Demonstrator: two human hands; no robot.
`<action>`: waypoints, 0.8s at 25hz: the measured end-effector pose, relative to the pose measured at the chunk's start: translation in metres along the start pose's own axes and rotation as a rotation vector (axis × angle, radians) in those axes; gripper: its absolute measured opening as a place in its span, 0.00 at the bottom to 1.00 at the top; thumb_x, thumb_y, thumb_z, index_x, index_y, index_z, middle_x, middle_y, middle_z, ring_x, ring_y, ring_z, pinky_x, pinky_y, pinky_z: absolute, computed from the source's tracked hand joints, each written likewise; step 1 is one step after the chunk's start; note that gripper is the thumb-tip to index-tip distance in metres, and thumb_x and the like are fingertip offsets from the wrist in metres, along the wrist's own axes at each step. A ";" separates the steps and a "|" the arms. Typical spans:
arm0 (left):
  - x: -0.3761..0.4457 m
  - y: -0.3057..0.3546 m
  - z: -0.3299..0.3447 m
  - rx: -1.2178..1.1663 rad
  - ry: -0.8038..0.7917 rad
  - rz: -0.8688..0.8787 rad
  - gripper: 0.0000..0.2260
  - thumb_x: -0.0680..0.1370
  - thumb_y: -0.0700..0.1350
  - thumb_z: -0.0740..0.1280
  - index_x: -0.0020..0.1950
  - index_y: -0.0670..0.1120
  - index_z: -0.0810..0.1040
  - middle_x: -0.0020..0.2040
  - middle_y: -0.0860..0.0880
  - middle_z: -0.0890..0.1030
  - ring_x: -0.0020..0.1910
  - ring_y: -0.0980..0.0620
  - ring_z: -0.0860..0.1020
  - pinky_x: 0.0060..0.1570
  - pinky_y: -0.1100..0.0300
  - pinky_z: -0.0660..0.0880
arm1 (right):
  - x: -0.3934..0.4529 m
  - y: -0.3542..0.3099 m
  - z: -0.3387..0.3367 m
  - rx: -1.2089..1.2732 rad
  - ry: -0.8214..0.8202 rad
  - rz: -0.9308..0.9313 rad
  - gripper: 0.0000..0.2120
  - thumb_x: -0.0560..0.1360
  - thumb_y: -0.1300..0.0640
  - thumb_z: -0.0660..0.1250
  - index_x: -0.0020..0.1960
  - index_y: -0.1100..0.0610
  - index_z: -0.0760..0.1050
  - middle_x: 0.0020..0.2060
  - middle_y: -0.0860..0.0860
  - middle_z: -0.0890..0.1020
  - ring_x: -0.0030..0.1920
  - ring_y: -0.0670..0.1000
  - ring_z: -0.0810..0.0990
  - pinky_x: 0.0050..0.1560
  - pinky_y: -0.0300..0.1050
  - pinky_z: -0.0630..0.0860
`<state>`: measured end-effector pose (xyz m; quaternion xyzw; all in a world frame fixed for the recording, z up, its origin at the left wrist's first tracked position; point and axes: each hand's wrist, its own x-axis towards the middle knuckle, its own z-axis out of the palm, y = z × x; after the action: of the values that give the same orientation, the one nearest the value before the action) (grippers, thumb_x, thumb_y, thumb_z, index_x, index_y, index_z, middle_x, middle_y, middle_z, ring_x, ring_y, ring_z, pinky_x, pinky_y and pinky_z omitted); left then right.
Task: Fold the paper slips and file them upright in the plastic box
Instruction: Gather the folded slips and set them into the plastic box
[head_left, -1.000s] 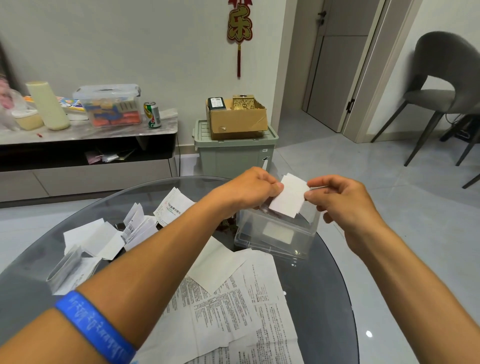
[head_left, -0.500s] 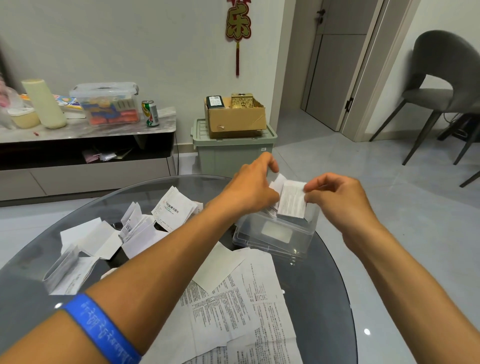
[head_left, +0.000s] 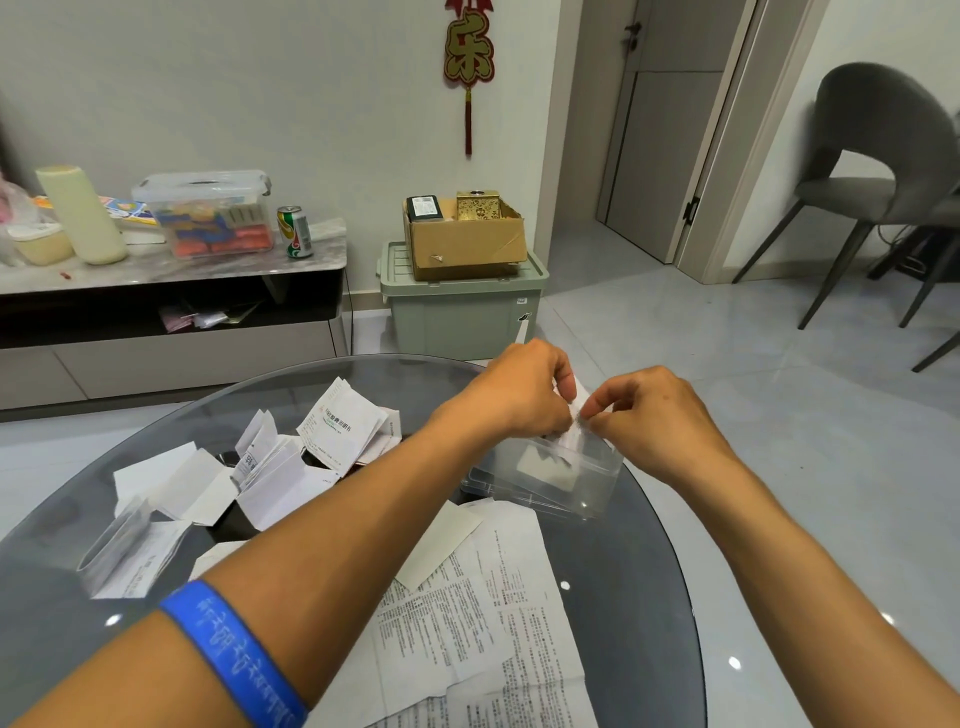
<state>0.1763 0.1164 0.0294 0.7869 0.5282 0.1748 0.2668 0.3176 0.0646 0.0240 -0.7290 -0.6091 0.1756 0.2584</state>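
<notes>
Both hands (head_left: 524, 395) (head_left: 660, 415) pinch a slip (head_left: 574, 423) upright over the plastic box (head_left: 550, 475)

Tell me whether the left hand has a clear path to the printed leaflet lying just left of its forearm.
Probably yes. The printed leaflet lies uncovered on the glass table, nothing over it. But the left hand is pinching the folded slip with the right hand and must let go first.
</notes>
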 end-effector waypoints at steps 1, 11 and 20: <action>0.001 0.001 -0.001 0.057 -0.008 0.001 0.10 0.72 0.37 0.73 0.49 0.49 0.79 0.47 0.51 0.77 0.47 0.48 0.79 0.43 0.56 0.77 | 0.000 0.001 0.000 -0.003 -0.002 0.003 0.08 0.74 0.60 0.70 0.42 0.49 0.84 0.38 0.48 0.81 0.40 0.51 0.79 0.36 0.40 0.71; 0.012 -0.004 -0.006 0.606 -0.062 0.078 0.12 0.76 0.32 0.68 0.58 0.41 0.77 0.56 0.41 0.79 0.49 0.44 0.78 0.53 0.54 0.79 | -0.001 0.001 0.003 -0.096 -0.075 -0.026 0.08 0.74 0.59 0.69 0.48 0.48 0.83 0.43 0.47 0.81 0.46 0.51 0.80 0.46 0.46 0.78; 0.009 -0.003 -0.015 0.815 -0.078 0.197 0.10 0.78 0.41 0.70 0.59 0.44 0.78 0.57 0.45 0.80 0.53 0.45 0.79 0.52 0.56 0.76 | 0.000 -0.002 0.006 -0.135 -0.096 -0.057 0.08 0.73 0.56 0.72 0.52 0.48 0.82 0.44 0.46 0.79 0.46 0.51 0.79 0.45 0.44 0.76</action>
<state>0.1690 0.1292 0.0393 0.8808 0.4659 -0.0536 -0.0647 0.3121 0.0657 0.0202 -0.7178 -0.6517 0.1615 0.1843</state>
